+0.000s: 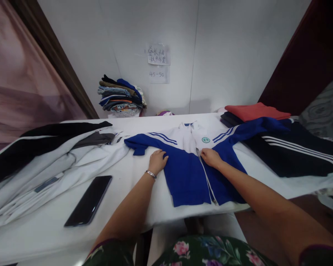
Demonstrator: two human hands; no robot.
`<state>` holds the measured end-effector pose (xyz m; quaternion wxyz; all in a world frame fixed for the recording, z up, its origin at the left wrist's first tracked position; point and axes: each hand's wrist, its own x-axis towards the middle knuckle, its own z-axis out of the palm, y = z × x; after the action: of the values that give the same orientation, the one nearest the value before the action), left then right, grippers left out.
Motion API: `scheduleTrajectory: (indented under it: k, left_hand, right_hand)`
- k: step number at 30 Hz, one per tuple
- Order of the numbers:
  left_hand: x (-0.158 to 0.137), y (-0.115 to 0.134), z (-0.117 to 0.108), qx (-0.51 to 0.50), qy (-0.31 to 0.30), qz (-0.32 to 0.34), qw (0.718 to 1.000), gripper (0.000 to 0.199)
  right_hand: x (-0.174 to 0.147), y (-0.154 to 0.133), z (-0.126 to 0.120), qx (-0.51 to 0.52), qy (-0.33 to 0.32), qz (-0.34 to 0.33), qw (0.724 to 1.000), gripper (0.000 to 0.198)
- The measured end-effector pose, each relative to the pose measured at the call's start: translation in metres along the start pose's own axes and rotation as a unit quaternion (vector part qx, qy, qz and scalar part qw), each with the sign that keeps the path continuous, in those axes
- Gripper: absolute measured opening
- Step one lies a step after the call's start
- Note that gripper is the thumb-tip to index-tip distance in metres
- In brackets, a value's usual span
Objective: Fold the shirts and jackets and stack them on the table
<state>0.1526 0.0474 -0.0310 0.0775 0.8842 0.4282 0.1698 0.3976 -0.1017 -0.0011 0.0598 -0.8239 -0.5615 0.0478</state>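
Note:
A blue and white zip jacket (183,173) lies front up on the white table, with its collar away from me. Its front zip is undone in the lower part, and both sleeves spread outward, the left one folded near its end. My left hand (157,162) rests at the jacket's left side, under the sleeve, fingers stretched onto the cloth and thumb apart. At the front opening, my right hand (211,157) has its fingers closed on the jacket's edge beside the zip, below a round green badge (205,140).
A black phone (88,201) lies left of my arm. Beyond it are loose white, grey and black garments (52,162). Dark striped clothing (291,151) and a folded red garment (256,111) sit at right. A clothes stack (120,96) stands against the wall.

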Motion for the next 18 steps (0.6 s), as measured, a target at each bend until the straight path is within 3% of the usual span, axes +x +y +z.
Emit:
scheduleTrajectory:
  k: [7, 13, 18]
  left_hand:
    - [-0.001, 0.0, 0.003, 0.001, 0.005, -0.004, 1.0, 0.033]
    - [-0.002, 0.008, 0.001, 0.001, 0.013, -0.023, 1.0, 0.031]
    - [-0.003, 0.007, 0.0, -0.007, 0.011, -0.029, 0.999, 0.031]
  right_hand:
    - [0.019, 0.008, -0.004, 0.027, -0.017, -0.002, 0.999, 0.02]
    - [0.081, 0.014, -0.018, 0.021, 0.018, 0.039, 0.999, 0.031]
    - [0.135, 0.01, -0.011, 0.004, 0.001, 0.085, 0.996, 0.033]
